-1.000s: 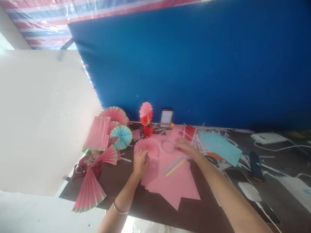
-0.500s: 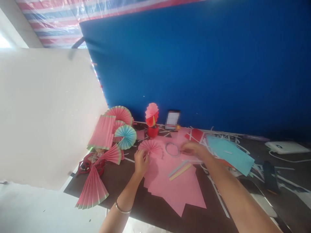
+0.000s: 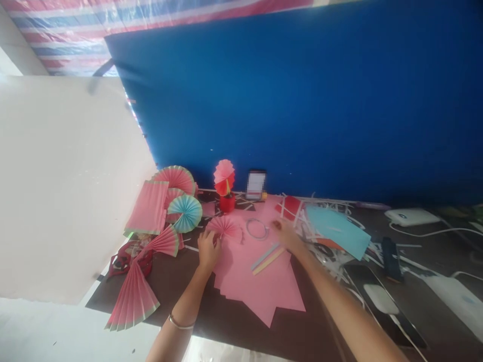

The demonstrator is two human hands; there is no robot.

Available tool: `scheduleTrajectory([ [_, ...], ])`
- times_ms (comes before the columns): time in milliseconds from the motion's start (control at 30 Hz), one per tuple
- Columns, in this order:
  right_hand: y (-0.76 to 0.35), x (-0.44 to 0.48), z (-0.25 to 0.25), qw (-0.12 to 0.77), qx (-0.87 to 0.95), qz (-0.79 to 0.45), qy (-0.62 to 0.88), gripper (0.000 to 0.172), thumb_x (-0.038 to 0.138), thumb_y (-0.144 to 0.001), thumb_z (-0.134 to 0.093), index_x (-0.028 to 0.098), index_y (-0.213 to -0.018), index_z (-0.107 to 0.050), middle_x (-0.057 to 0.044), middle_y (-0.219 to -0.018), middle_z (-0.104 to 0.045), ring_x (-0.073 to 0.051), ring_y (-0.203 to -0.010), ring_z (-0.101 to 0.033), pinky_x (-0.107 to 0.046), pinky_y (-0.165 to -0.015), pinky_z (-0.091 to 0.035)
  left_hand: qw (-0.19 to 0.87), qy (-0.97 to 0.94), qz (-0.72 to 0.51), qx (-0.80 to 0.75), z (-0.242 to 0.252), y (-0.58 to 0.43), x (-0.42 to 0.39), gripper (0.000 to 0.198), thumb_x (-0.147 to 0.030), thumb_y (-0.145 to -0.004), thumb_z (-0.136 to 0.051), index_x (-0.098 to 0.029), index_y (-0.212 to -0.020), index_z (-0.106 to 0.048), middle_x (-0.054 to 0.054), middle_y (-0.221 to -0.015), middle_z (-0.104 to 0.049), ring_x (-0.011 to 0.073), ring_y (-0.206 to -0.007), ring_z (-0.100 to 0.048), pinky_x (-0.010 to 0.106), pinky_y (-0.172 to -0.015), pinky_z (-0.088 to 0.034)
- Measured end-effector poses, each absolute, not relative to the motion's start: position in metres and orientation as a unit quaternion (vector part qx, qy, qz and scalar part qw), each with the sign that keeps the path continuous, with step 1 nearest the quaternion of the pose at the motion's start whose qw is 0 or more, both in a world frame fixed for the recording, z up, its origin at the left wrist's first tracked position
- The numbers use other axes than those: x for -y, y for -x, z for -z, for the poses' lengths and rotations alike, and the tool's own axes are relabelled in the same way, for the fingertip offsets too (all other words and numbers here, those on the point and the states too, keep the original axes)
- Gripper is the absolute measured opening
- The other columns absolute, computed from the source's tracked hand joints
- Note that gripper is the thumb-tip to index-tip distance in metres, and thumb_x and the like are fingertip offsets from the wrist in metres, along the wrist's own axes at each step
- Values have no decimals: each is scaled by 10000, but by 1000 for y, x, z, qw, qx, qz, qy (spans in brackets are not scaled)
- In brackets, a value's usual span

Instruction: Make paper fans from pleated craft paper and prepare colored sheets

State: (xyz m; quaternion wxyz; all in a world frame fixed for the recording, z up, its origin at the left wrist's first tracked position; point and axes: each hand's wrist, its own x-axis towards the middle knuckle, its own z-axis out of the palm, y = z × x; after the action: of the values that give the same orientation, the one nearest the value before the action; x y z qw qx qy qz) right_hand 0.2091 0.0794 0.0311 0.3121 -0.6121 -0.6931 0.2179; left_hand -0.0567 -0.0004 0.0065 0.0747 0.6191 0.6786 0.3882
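Little pressure on small pink fan (image 3: 229, 227) from left hand (image 3: 209, 250), avoiding damage; cannot tell grip there or in right hand (image 3: 286, 234).

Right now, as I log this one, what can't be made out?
Part of the pink pleated paper: head view, hidden by the left hand, so grip unclear.
Whether the right hand holds anything: head view, too blurred and small.
Content of the small panel: head view, masked by pixelation.
Right forearm: head view, cut off by bottom edge.
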Motion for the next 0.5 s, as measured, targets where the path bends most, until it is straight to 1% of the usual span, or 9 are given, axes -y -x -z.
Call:
scheduleTrajectory([
  [67,-197,-57,-20,329,706,-193,597,167,290,-797,-433,179,-761,-551,-51,-729,-602,-165,-691,-546,-279,-672,-408,62,-625,-363,-688,-6,56,0,128,-173,-742,-511,-182,-812,-618,81,-860,-603,231,-818,-511,345,-741,-376],
  [133,-186,-37,-7,345,720,-168,578,195,296,-831,-389,186,-741,-523,-46,-710,-571,-161,-672,-519,-279,-670,-394,48,-635,-342,-691,-4,55,1,135,-209,-752,-521,-189,-838,-623,85,-877,-596,248,-854,-499,361,-756,-367],
  [200,-180,-25,2,353,774,-115,512,220,279,-856,-366,199,-689,-483,-20,-638,-524,-145,-616,-487,-261,-623,-372,40,-647,-319,-691,-2,54,1,146,-219,-763,-519,-204,-860,-628,85,-891,-591,255,-876,-491,369,-758,-359],
  [267,-180,-20,7,371,788,-72,486,231,255,-867,-363,204,-657,-445,-1,-594,-481,-130,-571,-459,-245,-580,-346,29,-659,-297,-691,2,53,2,161,-220,-771,-516,-213,-883,-631,89,-912,-587,264,-900,-483,377,-764,-352],
  [367,-185,-19,7,394,795,-30,461,244,237,-867,-377,205,-628,-417,13,-559,-445,-118,-534,-430,-237,-553,-324,4,-667,-285,-688,6,53,2,183,-232,-778,-519,-224,-918,-637,95,-967,-577,277,-961,-468,394,-797,-343],
  [433,-189,-18,5,413,790,-2,453,254,223,-864,-381,205,-613,-409,15,-545,-431,-116,-528,-420,-238,-554,-319,-2,-669,-286,-686,7,55,2,186,-224,-787,-510,-227,-919,-642,90,-977,-580,264,-954,-479,383,-798,-348],
  [500,-191,-14,3,430,780,21,454,261,212,-862,-385,204,-602,-403,16,-538,-422,-116,-527,-417,-239,-555,-314,6,-674,-286,-681,7,57,1,179,-190,-788,-500,-220,-884,-647,75,-941,-598,235,-890,-507,354,-770,-363],
])
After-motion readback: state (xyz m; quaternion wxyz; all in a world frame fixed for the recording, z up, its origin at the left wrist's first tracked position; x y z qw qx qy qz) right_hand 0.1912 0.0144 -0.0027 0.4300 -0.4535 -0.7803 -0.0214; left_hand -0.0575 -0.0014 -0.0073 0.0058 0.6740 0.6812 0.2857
